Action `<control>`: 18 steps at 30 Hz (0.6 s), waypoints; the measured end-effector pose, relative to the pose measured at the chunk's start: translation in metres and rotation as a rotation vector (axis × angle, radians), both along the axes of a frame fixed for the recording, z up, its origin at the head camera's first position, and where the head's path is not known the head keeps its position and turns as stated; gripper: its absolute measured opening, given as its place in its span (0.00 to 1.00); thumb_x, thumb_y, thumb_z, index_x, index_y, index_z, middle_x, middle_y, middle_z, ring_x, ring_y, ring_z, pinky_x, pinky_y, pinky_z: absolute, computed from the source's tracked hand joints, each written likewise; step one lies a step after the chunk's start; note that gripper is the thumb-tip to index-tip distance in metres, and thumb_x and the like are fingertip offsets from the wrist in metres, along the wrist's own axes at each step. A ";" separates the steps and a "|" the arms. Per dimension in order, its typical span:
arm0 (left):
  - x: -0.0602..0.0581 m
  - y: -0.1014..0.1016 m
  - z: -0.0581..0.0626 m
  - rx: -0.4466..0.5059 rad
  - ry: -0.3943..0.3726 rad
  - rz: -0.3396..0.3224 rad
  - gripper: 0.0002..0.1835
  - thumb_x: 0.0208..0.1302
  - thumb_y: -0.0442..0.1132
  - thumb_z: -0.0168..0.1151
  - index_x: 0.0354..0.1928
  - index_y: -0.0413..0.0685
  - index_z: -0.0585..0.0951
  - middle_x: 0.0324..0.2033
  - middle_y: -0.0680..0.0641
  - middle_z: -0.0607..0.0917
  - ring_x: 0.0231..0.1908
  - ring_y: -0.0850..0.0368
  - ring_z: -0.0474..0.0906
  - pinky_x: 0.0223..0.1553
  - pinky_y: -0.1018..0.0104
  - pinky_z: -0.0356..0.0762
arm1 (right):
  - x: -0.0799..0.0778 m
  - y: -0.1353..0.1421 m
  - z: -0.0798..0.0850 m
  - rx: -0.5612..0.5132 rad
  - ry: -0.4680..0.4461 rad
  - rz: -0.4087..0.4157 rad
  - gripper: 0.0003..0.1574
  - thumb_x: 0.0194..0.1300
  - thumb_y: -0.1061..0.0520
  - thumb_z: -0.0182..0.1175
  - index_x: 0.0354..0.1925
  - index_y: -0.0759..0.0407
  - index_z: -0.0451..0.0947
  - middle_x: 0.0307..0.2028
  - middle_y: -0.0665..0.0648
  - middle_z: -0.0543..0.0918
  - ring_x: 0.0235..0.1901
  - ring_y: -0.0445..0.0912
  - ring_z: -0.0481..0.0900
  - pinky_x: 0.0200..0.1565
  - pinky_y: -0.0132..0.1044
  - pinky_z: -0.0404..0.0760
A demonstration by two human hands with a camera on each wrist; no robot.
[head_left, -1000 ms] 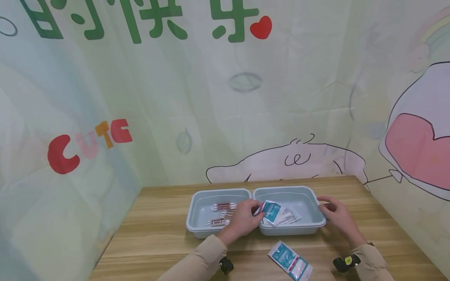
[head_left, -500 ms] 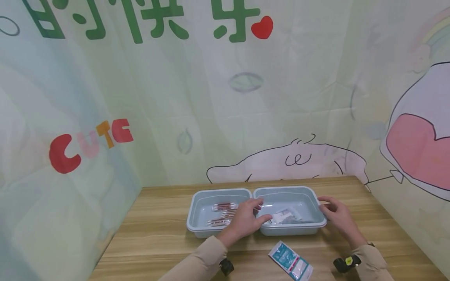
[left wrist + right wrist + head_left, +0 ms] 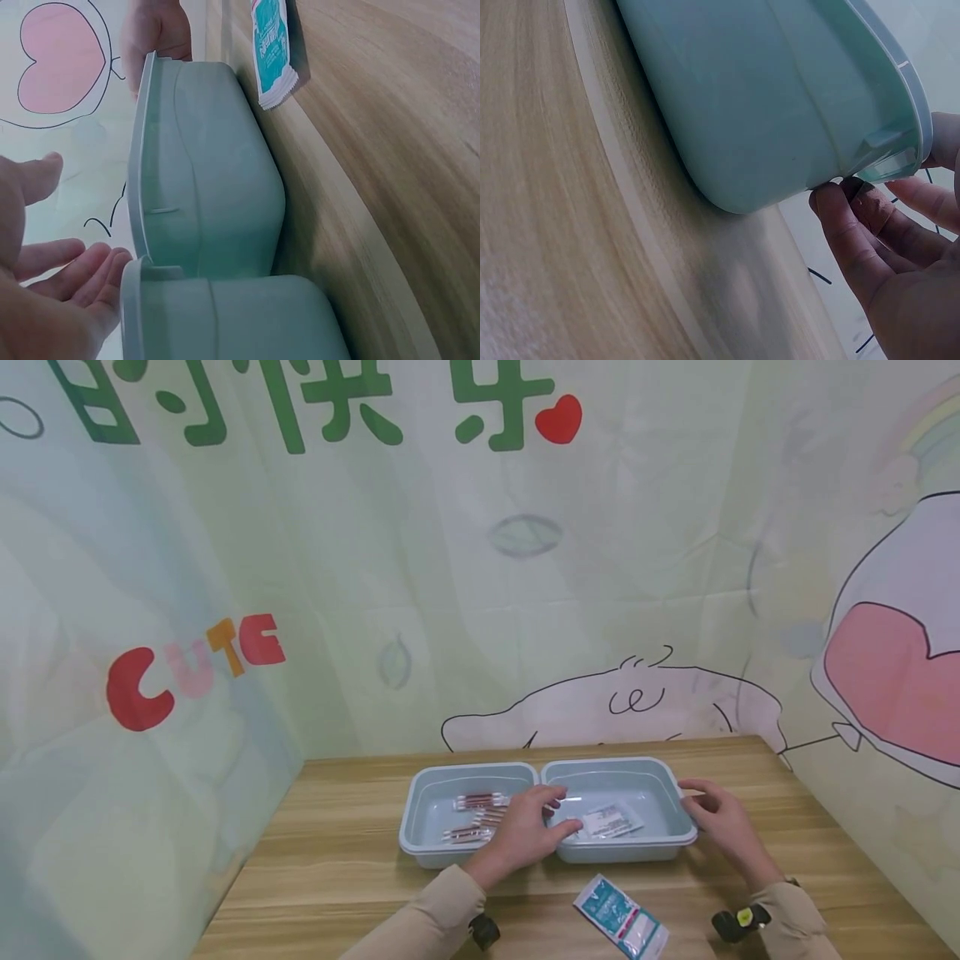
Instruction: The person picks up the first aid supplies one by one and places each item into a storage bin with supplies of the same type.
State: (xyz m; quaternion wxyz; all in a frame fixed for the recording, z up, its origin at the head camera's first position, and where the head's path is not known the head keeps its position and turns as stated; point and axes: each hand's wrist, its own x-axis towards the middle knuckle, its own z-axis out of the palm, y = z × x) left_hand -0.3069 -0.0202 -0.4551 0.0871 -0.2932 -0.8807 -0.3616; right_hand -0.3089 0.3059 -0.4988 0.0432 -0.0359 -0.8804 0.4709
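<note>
My left hand (image 3: 517,831) hovers over the adjoining edges of two light-blue plastic trays, thumb and fingers apart with nothing between them. Beneath its fingertips, flat sachets (image 3: 611,821), printed side hardly visible, lie in the right tray (image 3: 652,767). With curled fingers and thumb, my right hand (image 3: 723,827) holds that tray's right end at the rim; the right wrist view shows its fingers (image 3: 844,232) against the tray wall. In the left tray (image 3: 420,789) lie several clear packs of brown-tipped swabs (image 3: 476,818), partly hidden behind my left hand.
A teal-and-white sachet (image 3: 621,917) lies on the wooden table (image 3: 322,852) in front of the right tray. Behind the table hangs a printed cloth backdrop (image 3: 450,610). Both trays stand side by side near the table's back edge.
My left hand has let go of a teal sachet, which dropped into the right tray, and its fingers have spread. The right hand has stayed at the tray's end.
</note>
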 end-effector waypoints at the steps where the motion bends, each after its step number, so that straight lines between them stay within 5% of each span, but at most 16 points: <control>1: 0.000 0.000 0.000 0.000 -0.003 -0.002 0.26 0.60 0.49 0.68 0.58 0.45 0.79 0.50 0.45 0.84 0.44 0.54 0.84 0.43 0.71 0.83 | 0.000 0.000 0.000 -0.002 -0.001 0.000 0.30 0.73 0.46 0.51 0.65 0.60 0.67 0.58 0.73 0.74 0.56 0.63 0.75 0.51 0.50 0.83; 18: 0.007 0.003 0.003 -0.006 -0.018 -0.045 0.27 0.60 0.50 0.68 0.60 0.47 0.78 0.53 0.46 0.83 0.46 0.53 0.82 0.43 0.68 0.83 | 0.000 0.001 -0.002 -0.007 -0.012 0.004 0.30 0.74 0.45 0.50 0.66 0.60 0.67 0.58 0.73 0.74 0.56 0.63 0.75 0.52 0.50 0.82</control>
